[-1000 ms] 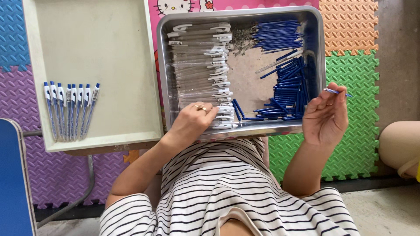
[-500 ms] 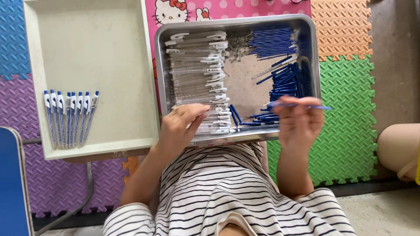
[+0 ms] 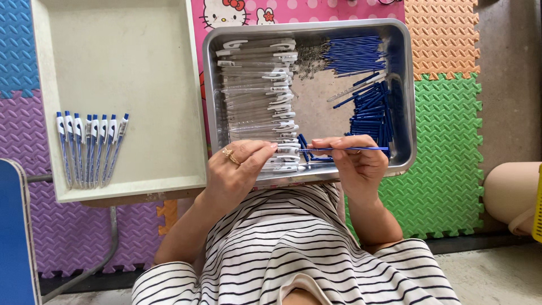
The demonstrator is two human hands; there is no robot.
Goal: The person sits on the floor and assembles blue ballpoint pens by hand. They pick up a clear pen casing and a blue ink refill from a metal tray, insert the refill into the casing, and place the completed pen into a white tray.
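A thin blue pen refill, one long straight rod, lies level over the metal tray near its front rim, pinched by the right hand and aimed at the one clear pen barrel the left hand grips, while eight finished pens lie side by side in the beige tray.

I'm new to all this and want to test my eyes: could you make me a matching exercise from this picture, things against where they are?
Things:
1. Blue refill
2. Finished pens
3. Clear pen barrels
4. Loose blue refills

Places:
A. Left side of the metal tray
B. In the cream tray
C. Pinched in the right hand
D. Right side of the metal tray

Pairs: 1-C, 2-B, 3-A, 4-D
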